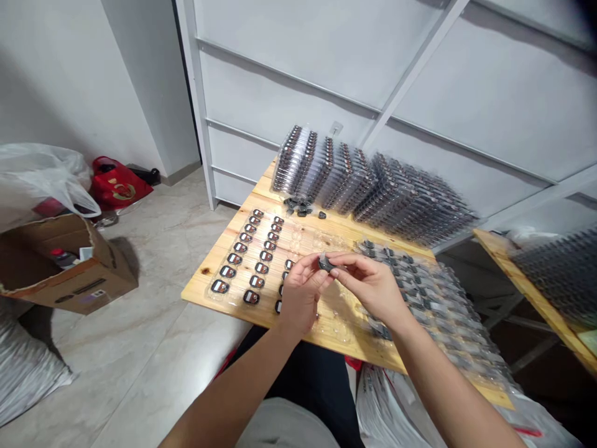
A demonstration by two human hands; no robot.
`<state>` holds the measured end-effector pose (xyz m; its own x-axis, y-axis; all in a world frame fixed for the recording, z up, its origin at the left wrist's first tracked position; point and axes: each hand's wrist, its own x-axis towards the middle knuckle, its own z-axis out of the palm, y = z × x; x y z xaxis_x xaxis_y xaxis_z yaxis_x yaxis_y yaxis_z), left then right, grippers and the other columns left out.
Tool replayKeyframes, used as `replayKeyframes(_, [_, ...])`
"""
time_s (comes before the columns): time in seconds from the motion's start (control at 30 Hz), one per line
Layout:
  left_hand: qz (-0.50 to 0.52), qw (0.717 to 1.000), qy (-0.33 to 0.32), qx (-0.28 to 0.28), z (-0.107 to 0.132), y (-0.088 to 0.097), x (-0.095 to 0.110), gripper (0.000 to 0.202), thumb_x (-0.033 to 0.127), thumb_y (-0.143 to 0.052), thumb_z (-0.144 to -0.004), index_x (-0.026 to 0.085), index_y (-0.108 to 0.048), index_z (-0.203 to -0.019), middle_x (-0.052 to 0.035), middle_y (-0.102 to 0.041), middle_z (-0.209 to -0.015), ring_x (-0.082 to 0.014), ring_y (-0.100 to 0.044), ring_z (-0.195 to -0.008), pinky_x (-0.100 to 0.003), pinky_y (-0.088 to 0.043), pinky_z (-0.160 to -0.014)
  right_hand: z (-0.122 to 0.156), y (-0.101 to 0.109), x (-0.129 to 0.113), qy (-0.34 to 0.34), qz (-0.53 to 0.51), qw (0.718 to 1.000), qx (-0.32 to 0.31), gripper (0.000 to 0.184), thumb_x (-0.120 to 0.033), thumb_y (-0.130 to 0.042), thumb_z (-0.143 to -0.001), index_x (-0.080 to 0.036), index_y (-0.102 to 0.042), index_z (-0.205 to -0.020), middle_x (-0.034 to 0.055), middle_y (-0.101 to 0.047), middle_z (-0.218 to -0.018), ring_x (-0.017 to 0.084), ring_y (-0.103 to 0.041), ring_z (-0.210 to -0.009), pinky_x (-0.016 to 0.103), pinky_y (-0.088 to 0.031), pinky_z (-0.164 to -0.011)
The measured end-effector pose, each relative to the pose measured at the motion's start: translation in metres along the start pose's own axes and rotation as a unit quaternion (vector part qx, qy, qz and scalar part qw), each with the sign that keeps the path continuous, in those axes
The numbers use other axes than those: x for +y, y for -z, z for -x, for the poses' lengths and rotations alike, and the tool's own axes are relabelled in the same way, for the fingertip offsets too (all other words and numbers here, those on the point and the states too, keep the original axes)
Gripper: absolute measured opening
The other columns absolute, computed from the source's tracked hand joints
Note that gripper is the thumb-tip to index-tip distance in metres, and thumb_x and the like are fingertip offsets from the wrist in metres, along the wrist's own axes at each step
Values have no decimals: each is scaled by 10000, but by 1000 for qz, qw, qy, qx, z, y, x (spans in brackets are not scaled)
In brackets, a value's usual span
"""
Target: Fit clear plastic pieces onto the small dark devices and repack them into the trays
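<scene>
Between my two hands, above the wooden table, is a small dark grey plastic part (326, 262). The fingertips of my left hand (302, 287) pinch it from the left. My right hand (373, 283) grips it from the right with thumb and fingers. Below and to the left lies a clear plastic tray (242, 261) with rows of small black oval pieces (240, 247), each with a white and brown face. To the right of my right hand, another tray holds many dark grey parts (413, 280).
Tall stacks of filled clear trays (345, 177) line the table's back edge. Loose black parts (301, 206) lie before them. The wooden table (200, 289) ends at the left. On the floor stand a cardboard box (93, 280), a red bag (116, 183) and white sacks (28, 367).
</scene>
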<state>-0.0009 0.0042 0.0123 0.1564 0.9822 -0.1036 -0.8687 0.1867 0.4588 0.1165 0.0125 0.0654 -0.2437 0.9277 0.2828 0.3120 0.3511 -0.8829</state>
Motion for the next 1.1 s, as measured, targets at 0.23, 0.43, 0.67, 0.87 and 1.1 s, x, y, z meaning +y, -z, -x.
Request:
replayKeyframes(0.23, [4, 1000, -5, 3, 3, -1, -1, 327, 159, -680, -676, 169, -569, -983, -63, -597, -1030, -156, -550, -977, -305, -428, -873, 2, 1, 4, 0, -4, 1000, 4, 134, -169, -618, -765, -185, -634, -898, 42, -617, -991, 145, -573, -967, 236, -504, -819])
replayKeyframes(0.43, [11, 1000, 2, 20, 3, -5, 0, 352, 168, -707, -633, 155, -570, -957, -58, -603, -964, -170, -555, -949, -335, -434, -874, 3, 0, 8, -5, 1, 1000, 18, 124, -183, -623, -759, -180, -639, -882, 52, -615, -994, 151, -572, -969, 253, -496, -847])
replayKeyframes(0.67, [12, 1000, -5, 8, 3, -4, 0, 331, 160, -690, -657, 154, -571, -966, -69, -592, -996, -161, -547, -952, -322, -444, -864, 4, 2, 10, -10, 13, 1000, 15, 129, -206, -623, -760, -171, -638, -883, 62, -615, -991, 159, -573, -967, 267, -494, -851])
replayKeyframes(0.87, [11, 1000, -3, 15, 3, -3, -1, 330, 163, -689, -658, 159, -570, -966, -61, -598, -976, -155, -552, -940, -309, -450, -855, 5, 2, 9, 1, 20, 1000, 11, 131, -200, -621, -761, -178, -640, -889, 56, -619, -981, 155, -575, -962, 265, -494, -848])
replayKeyframes(1.1, [6, 1000, -7, 5, 2, -2, -1, 305, 166, -675, -676, 167, -573, -963, -59, -597, -984, -154, -556, -936, -311, -443, -859, 4, 2, 11, 7, 34, 999, 10, 119, -204, -619, -763, -181, -645, -877, 56, -620, -975, 156, -577, -952, 267, -500, -835])
